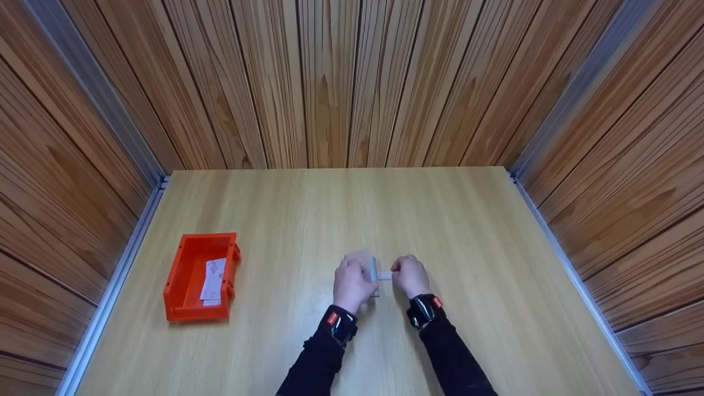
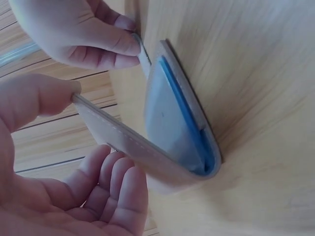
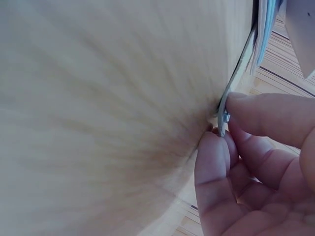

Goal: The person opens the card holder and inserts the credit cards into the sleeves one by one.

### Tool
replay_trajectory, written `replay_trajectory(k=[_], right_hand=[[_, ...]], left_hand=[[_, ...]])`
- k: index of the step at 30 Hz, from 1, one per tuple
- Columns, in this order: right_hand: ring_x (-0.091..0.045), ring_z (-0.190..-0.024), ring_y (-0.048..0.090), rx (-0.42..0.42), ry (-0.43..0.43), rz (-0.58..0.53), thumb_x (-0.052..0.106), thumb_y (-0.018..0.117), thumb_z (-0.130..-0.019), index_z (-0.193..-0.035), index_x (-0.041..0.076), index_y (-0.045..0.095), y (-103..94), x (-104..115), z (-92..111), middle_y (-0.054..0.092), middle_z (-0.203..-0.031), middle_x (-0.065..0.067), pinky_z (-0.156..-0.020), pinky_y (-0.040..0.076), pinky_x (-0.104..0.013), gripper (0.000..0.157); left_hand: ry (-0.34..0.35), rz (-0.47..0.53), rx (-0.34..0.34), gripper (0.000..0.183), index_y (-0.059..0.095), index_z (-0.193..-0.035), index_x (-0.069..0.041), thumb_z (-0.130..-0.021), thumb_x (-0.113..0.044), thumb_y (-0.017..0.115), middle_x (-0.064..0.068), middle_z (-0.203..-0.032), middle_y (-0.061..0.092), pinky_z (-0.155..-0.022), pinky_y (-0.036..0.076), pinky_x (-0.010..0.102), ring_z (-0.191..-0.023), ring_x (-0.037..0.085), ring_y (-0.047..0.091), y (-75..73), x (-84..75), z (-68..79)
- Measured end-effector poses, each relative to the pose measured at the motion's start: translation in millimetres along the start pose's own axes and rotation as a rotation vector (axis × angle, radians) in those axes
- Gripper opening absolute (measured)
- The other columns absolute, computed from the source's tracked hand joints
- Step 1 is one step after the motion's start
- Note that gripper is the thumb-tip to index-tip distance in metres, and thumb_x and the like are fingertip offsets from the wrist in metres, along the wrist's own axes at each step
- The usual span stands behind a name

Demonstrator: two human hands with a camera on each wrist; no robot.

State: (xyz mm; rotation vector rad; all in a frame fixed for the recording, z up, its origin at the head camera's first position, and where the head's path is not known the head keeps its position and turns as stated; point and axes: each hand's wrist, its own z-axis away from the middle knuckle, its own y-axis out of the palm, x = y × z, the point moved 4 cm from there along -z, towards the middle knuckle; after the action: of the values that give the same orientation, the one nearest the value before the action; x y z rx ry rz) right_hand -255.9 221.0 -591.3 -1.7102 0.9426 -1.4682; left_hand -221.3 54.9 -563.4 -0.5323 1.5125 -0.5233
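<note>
A pale pinkish-beige card holder [image 1: 360,255] lies partly open on the table, its cover [image 2: 123,140] tilted up from the lower half. Inside it are clear sleeves with a blue edge [image 2: 184,108]. My left hand [image 1: 353,283] holds the raised cover, thumb on its edge and curled fingers against its outer side. From the other half a narrow strap [image 1: 384,275] sticks out to the right. Between thumb and fingertips, my right hand [image 1: 411,276] pinches the strap's end, where a small metal snap [image 3: 227,117] shows in the right wrist view.
On the left of the table [image 1: 297,220] stands an orange-red plastic bin [image 1: 187,275] with white printed paper slips [image 1: 213,278] in it. Wood-plank walls [image 1: 330,82] with metal corner rails enclose the table at the back and both sides.
</note>
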Motion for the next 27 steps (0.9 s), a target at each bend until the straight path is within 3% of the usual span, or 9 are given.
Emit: replay_trajectory(k=[6,9,12,15,27], right_hand=[[-0.031,-0.077,0.059,0.007,0.022,-0.011,-0.004,0.068,-0.076,-0.077,0.001,0.067,-0.9,0.3,0.2,0.056,-0.080,-0.009,-0.074,0.048,-0.045,0.005],[-0.031,-0.078,0.059,0.015,0.034,-0.008,-0.004,0.068,-0.076,-0.077,0.001,0.067,-0.9,0.5,0.4,0.055,-0.081,-0.008,-0.074,0.048,-0.044,0.006],[-0.030,-0.079,0.058,0.033,0.060,-0.004,-0.004,0.067,-0.077,-0.079,0.002,0.067,-0.4,0.5,0.2,0.055,-0.082,-0.008,-0.074,0.048,-0.043,0.006],[-0.028,-0.079,0.057,0.059,0.095,-0.001,-0.004,0.067,-0.079,-0.080,0.002,0.067,0.2,0.4,-0.6,0.054,-0.083,-0.007,-0.074,0.048,-0.043,0.006],[-0.028,-0.081,0.057,0.069,0.108,-0.018,-0.004,0.065,-0.080,-0.082,0.002,0.068,0.7,1.2,1.2,0.056,-0.086,-0.008,-0.076,0.048,-0.043,0.008]], left_hand=[[-0.035,0.040,0.036,0.027,0.058,-0.084,-0.007,-0.073,-0.010,0.082,0.005,-0.094,0.053,-0.077,0.046,0.038,-0.088,0.022,0.052,-8.3,1.5,0.9],[-0.029,0.052,0.026,0.029,0.063,-0.096,-0.001,-0.073,-0.009,0.079,0.010,-0.098,0.058,-0.080,0.049,0.042,-0.091,0.026,0.057,-14.0,2.5,2.5],[-0.050,0.067,0.029,0.044,0.062,-0.115,0.004,-0.075,-0.010,0.076,0.015,-0.106,0.063,-0.086,0.050,0.045,-0.097,0.029,0.060,-19.3,5.5,4.6],[-0.082,0.081,0.045,0.047,0.060,-0.121,0.006,-0.078,-0.010,0.074,0.017,-0.109,0.064,-0.089,0.049,0.046,-0.101,0.031,0.061,-24.7,9.5,6.0],[-0.221,0.157,0.022,0.023,0.063,-0.105,0.001,-0.082,-0.004,0.068,0.008,-0.093,0.062,-0.078,0.051,0.041,-0.087,0.025,0.059,-44.0,27.6,5.9]])
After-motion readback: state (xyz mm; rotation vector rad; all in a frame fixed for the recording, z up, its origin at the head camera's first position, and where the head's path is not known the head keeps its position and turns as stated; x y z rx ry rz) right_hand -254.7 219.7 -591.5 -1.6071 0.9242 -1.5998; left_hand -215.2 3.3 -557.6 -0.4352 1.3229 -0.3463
